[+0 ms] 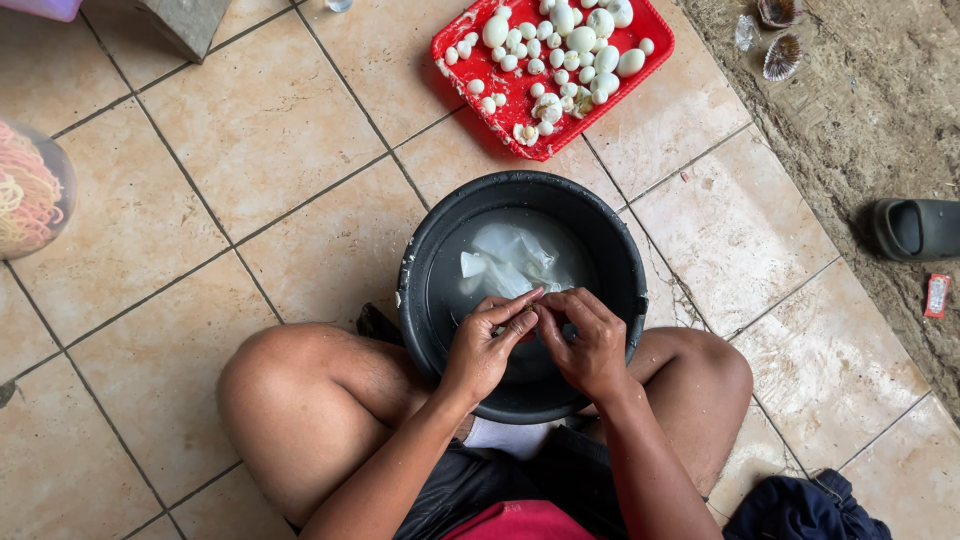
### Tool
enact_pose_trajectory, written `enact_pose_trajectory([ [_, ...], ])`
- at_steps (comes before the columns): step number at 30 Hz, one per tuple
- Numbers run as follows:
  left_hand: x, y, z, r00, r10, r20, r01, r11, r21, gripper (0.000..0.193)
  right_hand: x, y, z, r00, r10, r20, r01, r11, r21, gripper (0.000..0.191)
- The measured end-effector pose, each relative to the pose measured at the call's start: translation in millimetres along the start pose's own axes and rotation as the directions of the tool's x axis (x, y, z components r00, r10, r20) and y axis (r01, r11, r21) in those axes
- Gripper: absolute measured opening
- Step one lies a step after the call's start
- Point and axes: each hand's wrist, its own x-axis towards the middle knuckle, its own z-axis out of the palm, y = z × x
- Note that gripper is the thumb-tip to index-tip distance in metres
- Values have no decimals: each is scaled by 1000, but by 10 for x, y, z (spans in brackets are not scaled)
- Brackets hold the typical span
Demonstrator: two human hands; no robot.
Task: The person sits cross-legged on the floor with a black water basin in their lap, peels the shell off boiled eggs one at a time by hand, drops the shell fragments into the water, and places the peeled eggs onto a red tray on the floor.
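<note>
We are looking straight down at a person seated on a tiled floor [250,130], bare knees spread around a black bucket [430,250]. Both hands meet over the near side of the bucket. The left hand [485,345] and the right hand [590,340] are curled narrow, fingertips pinched together on something very small between them; it is almost wholly hidden by the fingers, so we cannot say for certain what it is, though we judge it to be a little egg being peeled. The bucket holds cloudy water with a clear plastic bag [510,260] lying in it, just beyond the fingertips. Farther away on the tiles sits a red tray [480,75] spread with peeled white eggs [560,45], some large, many tiny. To the right the tiles give way to bare ground, where a dark sandal [915,228] lies near a small red wrapper [937,295]. At the left edge is a clear container of pink and yellow noodles [25,195]. To do this step well, we would keep the pinch light, lift the shell in small flakes with the thumbnails, and work low over the water so scraps fall into the bucket and not on the floor.
</note>
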Motion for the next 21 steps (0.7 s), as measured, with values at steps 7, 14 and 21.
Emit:
enact_pose_trajectory([
  [7,37,-13,39,993,-63,99,90,952,-293,39,-17,46,44,960,270,-70,-258,955,144,7],
  [14,85,32,-12,997,-55,47,70,874,-481,32,106,23,56,927,337,-166,-321,940,116,8],
  [21,108,5,28,999,-9,-38,-11,877,-481,28,145,-29,9,992,67,-104,-60,996,65,18],
])
